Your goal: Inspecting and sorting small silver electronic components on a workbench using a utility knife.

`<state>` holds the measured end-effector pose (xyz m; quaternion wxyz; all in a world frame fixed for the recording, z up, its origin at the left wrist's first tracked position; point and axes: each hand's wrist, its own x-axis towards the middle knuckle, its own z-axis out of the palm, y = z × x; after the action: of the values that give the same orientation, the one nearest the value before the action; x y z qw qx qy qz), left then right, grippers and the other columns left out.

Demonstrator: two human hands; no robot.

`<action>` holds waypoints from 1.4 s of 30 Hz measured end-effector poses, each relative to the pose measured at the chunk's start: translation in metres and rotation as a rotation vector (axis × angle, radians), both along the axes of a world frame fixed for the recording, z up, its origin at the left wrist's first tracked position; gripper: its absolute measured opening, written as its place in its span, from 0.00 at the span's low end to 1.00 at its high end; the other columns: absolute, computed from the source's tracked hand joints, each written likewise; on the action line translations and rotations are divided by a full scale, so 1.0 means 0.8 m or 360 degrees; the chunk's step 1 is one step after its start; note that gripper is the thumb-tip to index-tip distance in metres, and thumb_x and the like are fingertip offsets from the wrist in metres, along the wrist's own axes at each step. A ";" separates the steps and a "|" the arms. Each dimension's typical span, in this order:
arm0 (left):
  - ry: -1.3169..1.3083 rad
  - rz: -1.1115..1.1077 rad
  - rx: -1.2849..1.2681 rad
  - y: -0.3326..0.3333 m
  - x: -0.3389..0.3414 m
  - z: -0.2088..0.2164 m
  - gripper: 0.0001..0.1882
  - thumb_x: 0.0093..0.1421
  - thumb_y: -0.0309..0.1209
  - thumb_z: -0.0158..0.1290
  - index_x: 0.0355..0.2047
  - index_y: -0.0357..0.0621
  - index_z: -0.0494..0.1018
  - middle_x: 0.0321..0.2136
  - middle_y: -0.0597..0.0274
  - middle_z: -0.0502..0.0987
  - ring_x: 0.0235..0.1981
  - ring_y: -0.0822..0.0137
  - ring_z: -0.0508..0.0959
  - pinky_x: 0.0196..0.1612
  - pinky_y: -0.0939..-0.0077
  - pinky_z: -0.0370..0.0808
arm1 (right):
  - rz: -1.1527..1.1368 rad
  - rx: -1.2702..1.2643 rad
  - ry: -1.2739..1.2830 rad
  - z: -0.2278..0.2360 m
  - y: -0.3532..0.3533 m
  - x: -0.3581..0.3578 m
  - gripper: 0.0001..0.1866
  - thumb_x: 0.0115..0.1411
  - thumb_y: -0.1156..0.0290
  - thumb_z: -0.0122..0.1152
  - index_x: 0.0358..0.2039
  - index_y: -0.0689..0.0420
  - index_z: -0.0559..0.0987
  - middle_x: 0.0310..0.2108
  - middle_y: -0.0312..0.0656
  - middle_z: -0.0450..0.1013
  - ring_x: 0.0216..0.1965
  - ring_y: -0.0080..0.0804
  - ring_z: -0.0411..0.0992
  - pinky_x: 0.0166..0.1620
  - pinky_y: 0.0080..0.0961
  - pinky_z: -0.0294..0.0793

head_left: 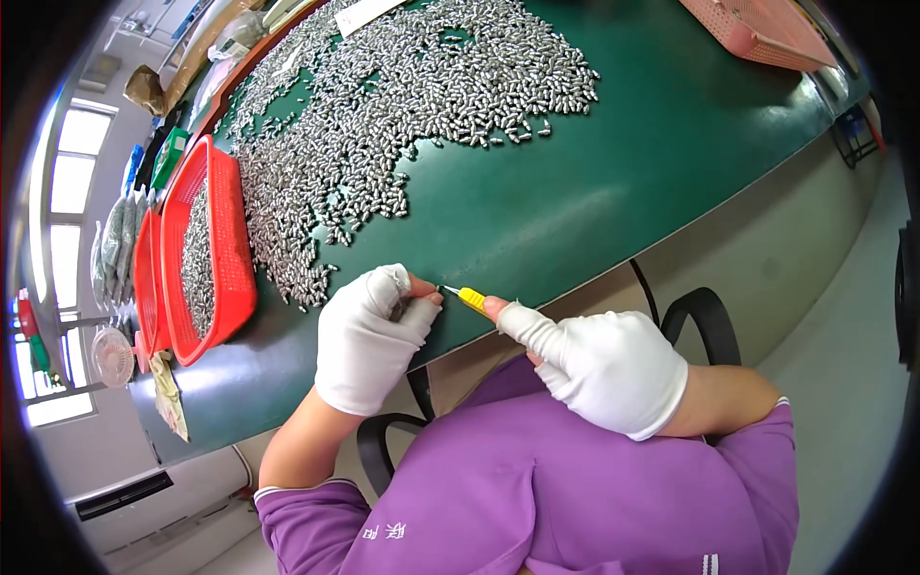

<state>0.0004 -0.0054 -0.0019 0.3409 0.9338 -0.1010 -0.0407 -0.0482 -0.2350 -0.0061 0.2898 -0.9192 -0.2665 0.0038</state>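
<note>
My left hand [372, 331], in a white glove with bare fingertips, pinches something tiny between thumb and forefinger; a dark speck shows there, too small to name. In my right hand [604, 364], gloved the same way, is a yellow-handled craft knife [472, 299]. Its thin metal tip points left and reaches close to the left fingertips; whether it touches the small thing I cannot tell. Both hands are above the near edge of the green table [537, 211]. Ahead of my left hand spreads a wide layer of small silvery metal parts [422, 77].
A red plastic basket [235, 259] holding more metal parts stands left of the spread, with another red basket [149, 278] beside it. A pink basket [767, 38] sits at the far right. A crumpled cloth [170, 398] hangs at the left edge. Black chair armrests [704, 316] flank me.
</note>
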 end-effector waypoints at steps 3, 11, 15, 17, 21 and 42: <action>-0.0001 -0.0011 0.0024 -0.001 0.000 0.001 0.05 0.50 0.23 0.61 0.28 0.41 0.76 0.19 0.61 0.73 0.19 0.69 0.72 0.25 0.77 0.69 | -0.0003 0.0051 0.0064 -0.003 -0.001 0.000 0.31 0.54 0.74 0.56 0.61 0.51 0.68 0.15 0.39 0.70 0.15 0.35 0.71 0.19 0.32 0.71; 0.0018 -0.0056 0.0057 0.000 0.003 0.003 0.06 0.49 0.24 0.62 0.26 0.42 0.75 0.19 0.60 0.73 0.19 0.65 0.72 0.25 0.73 0.69 | 0.0053 0.0056 0.0247 0.009 -0.004 0.007 0.30 0.55 0.74 0.55 0.61 0.51 0.68 0.17 0.42 0.73 0.16 0.37 0.73 0.21 0.32 0.73; -0.0002 -0.0089 0.0012 0.003 0.004 0.001 0.06 0.49 0.24 0.62 0.25 0.43 0.75 0.19 0.59 0.73 0.20 0.62 0.73 0.25 0.72 0.70 | 0.0066 0.0027 0.0225 0.014 0.000 0.010 0.30 0.55 0.74 0.55 0.61 0.50 0.68 0.17 0.41 0.73 0.16 0.37 0.72 0.20 0.31 0.73; -0.0004 -0.0097 -0.0004 0.002 0.004 0.001 0.06 0.49 0.24 0.62 0.25 0.43 0.75 0.19 0.59 0.73 0.20 0.62 0.73 0.25 0.72 0.70 | -0.0002 0.0091 0.0203 0.004 0.003 0.004 0.30 0.55 0.74 0.54 0.61 0.50 0.68 0.16 0.41 0.73 0.15 0.37 0.72 0.20 0.31 0.72; -0.0019 -0.0088 0.0044 -0.002 0.005 0.003 0.06 0.48 0.24 0.62 0.25 0.43 0.75 0.19 0.59 0.73 0.20 0.61 0.73 0.25 0.72 0.70 | -0.0020 0.0076 0.0201 0.000 -0.002 0.003 0.30 0.55 0.74 0.54 0.61 0.50 0.68 0.16 0.41 0.73 0.15 0.37 0.72 0.20 0.31 0.72; 0.0225 -0.0069 0.0014 0.001 0.012 0.021 0.05 0.51 0.25 0.60 0.26 0.42 0.74 0.19 0.60 0.72 0.20 0.68 0.71 0.25 0.76 0.69 | 0.0007 -0.0107 0.0153 0.026 -0.015 0.028 0.28 0.53 0.72 0.58 0.57 0.49 0.73 0.20 0.40 0.74 0.18 0.38 0.73 0.23 0.32 0.73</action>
<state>0.0099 -0.0046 0.0148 0.3421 0.9277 -0.0969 -0.1143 -0.0254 -0.2470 0.0151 0.2713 -0.9266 -0.2540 0.0575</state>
